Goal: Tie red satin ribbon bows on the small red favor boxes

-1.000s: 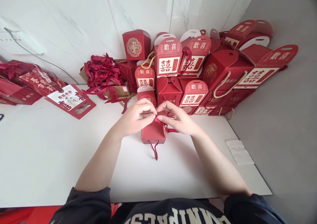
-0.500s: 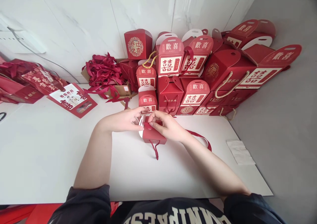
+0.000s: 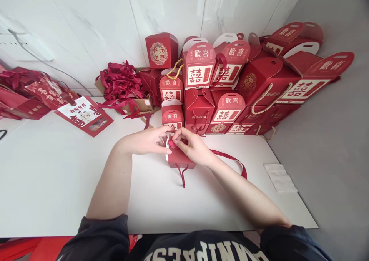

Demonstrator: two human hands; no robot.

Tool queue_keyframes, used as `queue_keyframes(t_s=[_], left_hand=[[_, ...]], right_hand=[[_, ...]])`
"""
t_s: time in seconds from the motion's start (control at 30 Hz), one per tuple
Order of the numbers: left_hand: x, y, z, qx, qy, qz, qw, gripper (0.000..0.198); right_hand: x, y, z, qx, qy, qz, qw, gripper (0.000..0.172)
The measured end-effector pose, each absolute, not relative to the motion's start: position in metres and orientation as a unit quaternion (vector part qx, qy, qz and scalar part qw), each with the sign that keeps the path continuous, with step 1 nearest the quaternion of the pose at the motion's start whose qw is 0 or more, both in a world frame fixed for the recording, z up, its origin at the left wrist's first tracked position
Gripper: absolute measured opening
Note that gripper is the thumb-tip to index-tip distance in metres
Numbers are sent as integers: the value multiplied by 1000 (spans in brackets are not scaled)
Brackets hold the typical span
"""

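A small red gift box lies on the white table in front of me, with a twisted red cord handle hanging from its near side. My left hand grips the box's left end, thumb on the near side and fingers at the far side, by a white-lined flap. Above the box top, my right hand pinches a red ribbon between thumb and forefinger near that flap. The ribbon's long tail curls over the table to the right. My fingers and wrist hide part of the box top.
Red gift boxes with rope handles are stacked along the wall. An open carton of red ribbons stands left of them. Farther left are red bags and a printed card. A white tissue lies at the right.
The box has shifted slightly to the right. The ribbon in my right fingers is bunched more by the left flap, which stands more upright. Both hands keep nearly the same places.
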State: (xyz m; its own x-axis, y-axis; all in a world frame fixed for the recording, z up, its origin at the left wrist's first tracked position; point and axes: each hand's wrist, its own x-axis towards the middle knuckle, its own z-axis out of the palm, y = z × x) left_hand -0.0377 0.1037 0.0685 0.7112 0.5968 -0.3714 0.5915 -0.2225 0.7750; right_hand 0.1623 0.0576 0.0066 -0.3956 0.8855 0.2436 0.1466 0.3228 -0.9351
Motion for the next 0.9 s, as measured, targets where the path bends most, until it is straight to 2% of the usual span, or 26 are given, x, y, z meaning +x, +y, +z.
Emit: queue_keyframes(t_s=[0.17,0.3,0.47,0.6,0.7,0.9], left_hand=[[-38,104,69,780,382,9,494,53],[-37,104,71,785,375,0,493,45],[-38,102,74,762,394,21,513,61],[-40,102,77,722,427,1,544,40],[-37,103,78,741,428,-31,516,27],[-40,108,87,808,419,-40,412,25]], right_hand=[[163,57,6,-381,-701,449,403,5],[162,57,7,-354,-714,458,394,4],[162,57,6,-381,-702,446,404,4],[163,58,5,-378,-702,454,398,5],[161,58,4,-379,-708,449,392,4],[172,58,15,-381,-716,435,392,9]])
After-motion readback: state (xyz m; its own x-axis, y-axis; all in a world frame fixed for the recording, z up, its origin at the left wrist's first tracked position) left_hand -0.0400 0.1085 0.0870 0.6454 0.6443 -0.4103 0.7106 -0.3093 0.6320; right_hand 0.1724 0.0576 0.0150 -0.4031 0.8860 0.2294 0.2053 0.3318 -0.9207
